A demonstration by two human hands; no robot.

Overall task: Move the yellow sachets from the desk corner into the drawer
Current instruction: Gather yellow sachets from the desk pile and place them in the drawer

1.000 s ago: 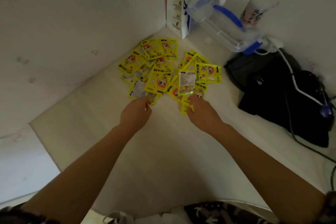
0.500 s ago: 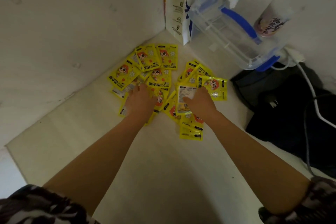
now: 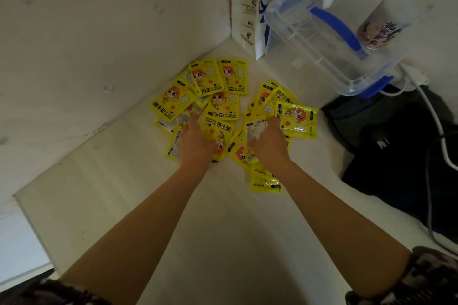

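Several yellow hand-warmer sachets lie fanned out in the desk corner, some face up, some showing a white back. My left hand lies palm down on the left part of the pile, fingers stretched over the sachets. My right hand is on the right part, its fingers curled onto a white-backed sachet that looks bunched up. One more sachet lies nearest me beside my right wrist. No drawer is in view.
White walls close the corner on the left and back. A white paper bag and a clear plastic box with blue handles stand behind the pile. A black bag with white cables lies right.
Both hands have moved forward from the pile's near edge onto the sachets. The view has also come closer to the corner.
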